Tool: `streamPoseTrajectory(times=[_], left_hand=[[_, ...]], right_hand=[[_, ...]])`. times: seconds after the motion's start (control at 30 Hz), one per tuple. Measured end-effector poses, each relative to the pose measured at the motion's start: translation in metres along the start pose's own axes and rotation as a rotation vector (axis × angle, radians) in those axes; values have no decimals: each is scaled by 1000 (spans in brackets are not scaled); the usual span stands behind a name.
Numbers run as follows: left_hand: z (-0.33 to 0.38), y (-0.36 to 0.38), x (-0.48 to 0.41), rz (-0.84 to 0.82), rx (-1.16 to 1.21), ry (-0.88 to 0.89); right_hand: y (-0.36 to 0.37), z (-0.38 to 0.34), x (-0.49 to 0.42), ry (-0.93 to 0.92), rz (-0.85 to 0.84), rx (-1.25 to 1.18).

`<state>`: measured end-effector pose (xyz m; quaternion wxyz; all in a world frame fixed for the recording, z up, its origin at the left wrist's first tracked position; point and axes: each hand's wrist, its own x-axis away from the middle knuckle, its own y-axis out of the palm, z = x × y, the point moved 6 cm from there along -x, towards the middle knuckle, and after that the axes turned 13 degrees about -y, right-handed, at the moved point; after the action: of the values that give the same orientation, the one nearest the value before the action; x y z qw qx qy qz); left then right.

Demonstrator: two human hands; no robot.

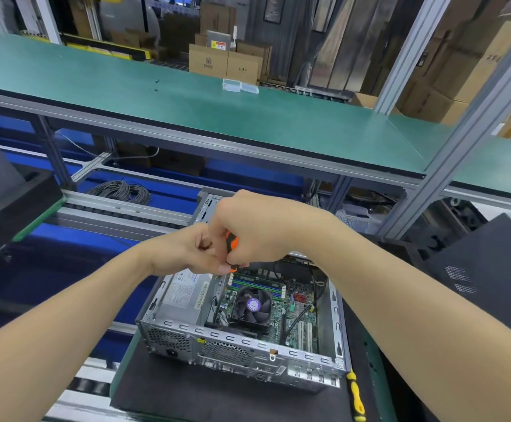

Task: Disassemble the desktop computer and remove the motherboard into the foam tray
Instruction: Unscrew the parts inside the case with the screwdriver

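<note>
Motherboard (266, 303) is sitting in the case (242, 341); at its 12 o'clock, right grip (257, 229) is clenching orange screwdriver (232, 240), left grip (187, 251) pinching the lower end, probably steadying it.

From above I get straight down into the case (242, 341), whose top is open. My right hand (257, 229), gripping an orange screwdriver (232, 239), and my left hand (184, 251) against it block the far end. Inside, the fan (252, 306) and power supply (184, 296) stand tall, and black cables (321, 290) cross the board (293, 312) on its right. A yellow screwdriver (356, 394) lies just beside the near right corner.
</note>
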<state>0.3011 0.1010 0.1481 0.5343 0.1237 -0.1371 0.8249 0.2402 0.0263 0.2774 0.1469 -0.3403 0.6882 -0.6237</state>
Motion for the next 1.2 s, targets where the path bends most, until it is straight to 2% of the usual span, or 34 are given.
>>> streamPoseTrajectory(times=[0.13, 0.3, 0.4, 0.53, 0.67, 0.77, 0.9, 1.0, 1.2], left_hand=[[-2, 2, -2, -18, -60, -9], [-1, 5, -3, 79, -102, 17], [5, 6, 0, 155, -93, 65], [4, 4, -2, 167, -38, 95], [-1, 4, -5, 179, -61, 79], [-5, 5, -3, 108, -109, 84], [-27, -3, -6, 29, -54, 1], [-38, -6, -10, -16, -111, 8], [-48, -19, -21, 25, -149, -3]], right_hand=[[1, -5, -1, -29, -53, 46], [6, -7, -3, -48, -85, 67], [6, -4, -6, -5, 72, 65], [5, 4, -9, 193, 290, 129], [11, 6, -20, 140, 327, 28], [11, 16, -16, 76, 360, -97], [13, 39, -10, 73, 394, -334], [23, 53, -10, 83, 417, -532], [37, 62, -16, 30, 503, -716]])
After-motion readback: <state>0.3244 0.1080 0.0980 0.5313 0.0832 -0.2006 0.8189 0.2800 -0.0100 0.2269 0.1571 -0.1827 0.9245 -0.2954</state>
